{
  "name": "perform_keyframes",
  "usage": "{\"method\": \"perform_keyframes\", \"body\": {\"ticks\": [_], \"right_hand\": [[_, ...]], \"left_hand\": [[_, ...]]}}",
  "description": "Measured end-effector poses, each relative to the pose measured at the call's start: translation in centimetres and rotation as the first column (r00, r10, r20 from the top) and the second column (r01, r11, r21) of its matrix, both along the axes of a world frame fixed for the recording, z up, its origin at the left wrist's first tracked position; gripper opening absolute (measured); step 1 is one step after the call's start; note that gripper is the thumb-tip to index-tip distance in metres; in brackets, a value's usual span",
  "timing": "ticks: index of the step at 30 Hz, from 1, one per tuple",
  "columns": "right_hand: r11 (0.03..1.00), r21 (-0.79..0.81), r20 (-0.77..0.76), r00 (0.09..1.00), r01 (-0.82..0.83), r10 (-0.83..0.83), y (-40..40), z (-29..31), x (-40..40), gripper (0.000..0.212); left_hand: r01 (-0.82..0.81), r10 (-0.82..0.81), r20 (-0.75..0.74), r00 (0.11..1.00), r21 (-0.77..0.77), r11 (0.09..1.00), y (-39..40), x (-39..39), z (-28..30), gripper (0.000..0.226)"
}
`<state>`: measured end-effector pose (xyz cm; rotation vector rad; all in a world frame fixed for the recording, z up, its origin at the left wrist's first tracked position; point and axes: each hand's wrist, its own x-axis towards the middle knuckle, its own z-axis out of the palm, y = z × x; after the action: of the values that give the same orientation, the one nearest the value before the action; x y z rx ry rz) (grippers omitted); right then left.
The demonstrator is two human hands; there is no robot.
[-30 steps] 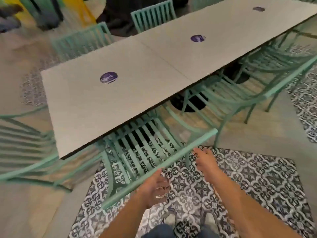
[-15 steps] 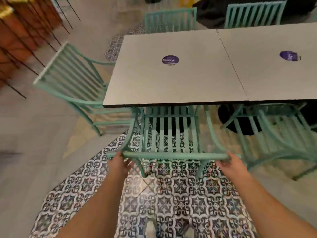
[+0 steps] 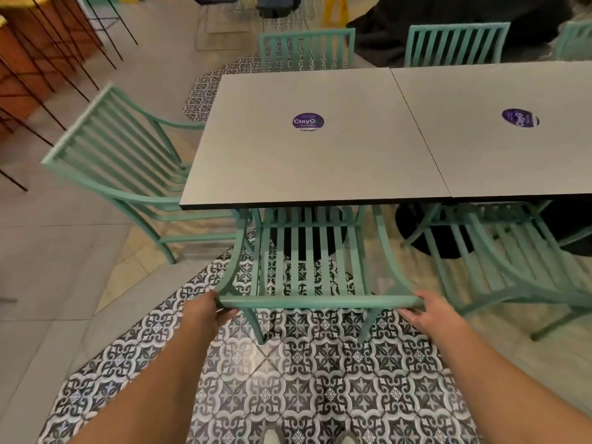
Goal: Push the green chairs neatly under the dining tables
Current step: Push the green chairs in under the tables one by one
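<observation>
A green slatted chair stands straight in front of me, its seat partly under the near edge of the grey dining table. My left hand grips the left end of the chair's top rail. My right hand holds the right end of the same rail. A second grey table adjoins on the right, and another green chair sits partly under it. At the table's left end a green chair stands angled, its seat near the table edge.
Two green chairs line the far side of the tables. Dark wire-legged furniture stands at the left. Patterned floor tiles lie under my feet. A yellow sign stands at the back.
My view swung left and squared up behind the chair. Both hands went from loosely touching the tilted rail to gripping its two ends, with the chair now straight to the table.
</observation>
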<state>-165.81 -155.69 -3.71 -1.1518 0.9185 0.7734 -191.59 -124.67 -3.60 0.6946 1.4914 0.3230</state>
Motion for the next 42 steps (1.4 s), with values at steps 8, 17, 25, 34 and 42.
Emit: {"method": "perform_keyframes", "body": {"ticks": [8, 17, 25, 34, 42], "right_hand": [[0.998, -0.031, 0.019, 0.999, -0.047, 0.047, -1.8, 0.6, 1.5, 0.008], [0.997, -0.059, 0.02, 0.998, -0.059, 0.06, -1.5, 1.5, 2.5, 0.013], [0.996, -0.072, 0.04, 0.998, -0.054, 0.057, -0.8, 1.5, 3.3, 0.012], [0.994, -0.047, 0.068, 0.992, -0.103, 0.106, -1.6, 0.7, 3.1, 0.004], [0.998, -0.028, 0.055, 0.997, -0.048, 0.05, -1.7, 1.2, 2.5, 0.004]], "left_hand": [[-0.002, 0.002, 0.015, 1.0, 0.017, 1.0, -1.8, 1.8, 0.1, 0.016], [-0.065, 0.066, -0.032, 0.997, 0.016, 0.998, -2.4, 2.6, 0.5, 0.016], [-0.096, 0.096, -0.053, 0.994, 0.012, 0.995, -2.8, 3.6, 1.1, 0.015], [-0.106, 0.106, -0.082, 0.991, 0.003, 0.994, -2.9, 3.4, 0.8, 0.021], [-0.088, 0.084, -0.103, 0.991, -0.031, 0.996, -2.6, 3.0, 0.5, 0.025]]}}
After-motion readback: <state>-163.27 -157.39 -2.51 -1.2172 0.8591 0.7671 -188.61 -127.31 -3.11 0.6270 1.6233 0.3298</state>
